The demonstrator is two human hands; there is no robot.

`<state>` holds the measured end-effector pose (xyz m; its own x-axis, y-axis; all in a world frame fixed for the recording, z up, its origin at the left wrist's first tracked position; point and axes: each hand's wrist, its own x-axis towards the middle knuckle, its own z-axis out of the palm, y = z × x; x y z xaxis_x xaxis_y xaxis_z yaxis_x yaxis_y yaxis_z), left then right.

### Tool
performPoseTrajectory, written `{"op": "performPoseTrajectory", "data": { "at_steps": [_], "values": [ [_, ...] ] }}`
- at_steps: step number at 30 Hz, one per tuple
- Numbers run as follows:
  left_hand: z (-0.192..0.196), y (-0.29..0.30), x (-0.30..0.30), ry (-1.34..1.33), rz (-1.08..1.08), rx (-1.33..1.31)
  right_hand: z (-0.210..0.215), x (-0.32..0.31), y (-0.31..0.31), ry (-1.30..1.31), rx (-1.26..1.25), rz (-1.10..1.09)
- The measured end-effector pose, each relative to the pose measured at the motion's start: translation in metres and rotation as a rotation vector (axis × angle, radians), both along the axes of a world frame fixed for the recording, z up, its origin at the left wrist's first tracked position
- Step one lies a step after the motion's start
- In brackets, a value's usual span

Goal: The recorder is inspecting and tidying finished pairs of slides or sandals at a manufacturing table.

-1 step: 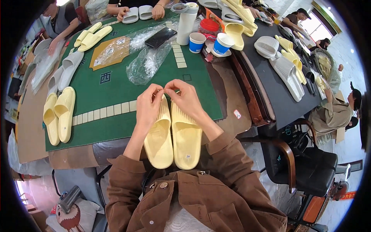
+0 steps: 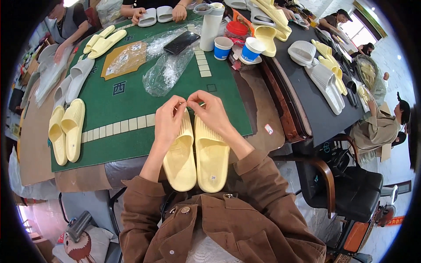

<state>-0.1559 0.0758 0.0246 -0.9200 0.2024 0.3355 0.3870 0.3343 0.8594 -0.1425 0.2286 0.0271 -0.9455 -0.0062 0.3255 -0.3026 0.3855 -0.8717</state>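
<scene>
Where toe ends are hidden: left hand (image 2: pixel 168 117) and right hand (image 2: pixel 210 113) partly cover the pale-yellow, ribbed, moulded slippers (image 2: pixel 209 153), over the five o'clock edge of the dark-green mat (image 2: pixel 136 101).
Left pinch: thumb to forefinger, toward one o'clock.
Right pinch: likewise, toward ten o'clock.
Between fingertips: cannot tell.

The view comes from the left of two fisheye cameras worn side by side on the person's head, facing steeply down and forward, the jacket (image 2: pixel 263 215) so near that it fills six o'clock. The hands (image 2: pixel 211 112) and slippers (image 2: pixel 180 168) sit close by around the middle, while the green surface (image 2: pixel 131 105) recedes toward eleven and the dark surface (image 2: pixel 302 101) toward one or two. The wide lens reaches the chair (image 2: pixel 359 188) at four and bends straight edges toward its rim.
</scene>
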Motion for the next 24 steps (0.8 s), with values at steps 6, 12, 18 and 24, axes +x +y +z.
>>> {"op": "performPoseTrajectory", "data": {
  "at_steps": [6, 12, 18, 24],
  "values": [
    [0.002, 0.000, 0.002, 0.017, -0.035, -0.103, 0.012, 0.004, 0.053, 0.045, -0.251, -0.105],
    [0.008, 0.004, 0.003, 0.030, -0.029, -0.087, 0.046, -0.033, 0.242, 0.189, -1.096, -0.654],
    [0.005, 0.002, 0.002, 0.003, -0.046, -0.066, 0.052, -0.071, 0.338, -0.052, -1.057, -0.699],
    [0.003, -0.004, 0.004, -0.020, -0.033, -0.069, 0.041, -0.064, 0.323, -0.020, -1.159, -0.700]
  ]
}}
